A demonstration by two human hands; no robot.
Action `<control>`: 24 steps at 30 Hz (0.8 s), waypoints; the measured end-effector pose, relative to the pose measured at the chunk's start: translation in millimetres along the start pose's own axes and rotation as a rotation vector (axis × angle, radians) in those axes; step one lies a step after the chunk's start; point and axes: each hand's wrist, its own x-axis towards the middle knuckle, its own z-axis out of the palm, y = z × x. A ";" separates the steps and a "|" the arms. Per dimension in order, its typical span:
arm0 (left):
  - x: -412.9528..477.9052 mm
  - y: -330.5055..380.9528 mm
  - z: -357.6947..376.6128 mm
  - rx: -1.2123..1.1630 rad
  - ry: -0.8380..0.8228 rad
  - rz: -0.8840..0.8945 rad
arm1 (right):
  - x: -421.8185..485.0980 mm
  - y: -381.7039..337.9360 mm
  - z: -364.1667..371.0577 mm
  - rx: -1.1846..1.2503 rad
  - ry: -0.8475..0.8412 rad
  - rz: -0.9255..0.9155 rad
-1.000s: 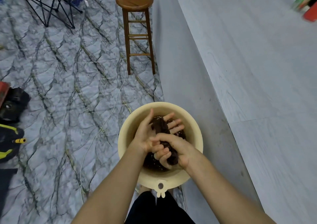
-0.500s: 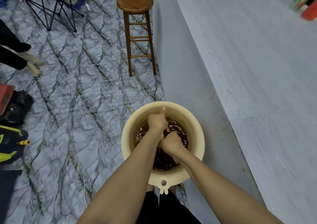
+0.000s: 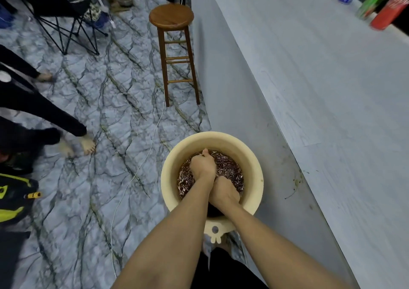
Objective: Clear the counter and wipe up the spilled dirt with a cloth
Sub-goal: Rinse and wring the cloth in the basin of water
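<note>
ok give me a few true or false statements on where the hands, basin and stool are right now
1. The left hand and the right hand are both down in the basin. True.
2. The basin sits on the counter. False: it stands on the floor beside the counter.
3. The water in the basin is clear. False: it is dark brown.
4. A wooden stool stands upright beyond the basin, next to the counter. True.
</note>
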 end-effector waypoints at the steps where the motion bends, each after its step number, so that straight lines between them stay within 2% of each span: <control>1: 0.7 -1.3 -1.2 -0.053 -0.036 -0.013 | -0.4 -0.6 -1.3 0.039 -0.013 0.006; 3: -2.3 2.9 -10.8 -0.222 -0.163 -0.099 | 1.9 0.5 -2.3 0.225 -0.059 -0.014; 5: -2.6 9.4 -24.3 -0.229 -0.327 -0.142 | 1.5 2.9 -5.5 0.448 -0.081 -0.053; 9: -1.5 16.9 -48.5 -0.150 -0.568 -0.083 | 1.3 9.1 -20.5 0.656 -0.126 -0.164; 12: -0.8 18.3 -60.9 -0.158 -0.706 0.007 | -1.1 10.4 -35.3 0.765 -0.232 -0.151; 20: -5.6 28.0 -80.4 -0.415 -0.895 0.089 | -6.3 14.0 -59.8 1.087 -0.267 -0.209; 24: -6.6 30.3 -82.1 -0.481 -0.783 0.063 | -5.1 12.4 -69.9 1.203 -0.207 -0.238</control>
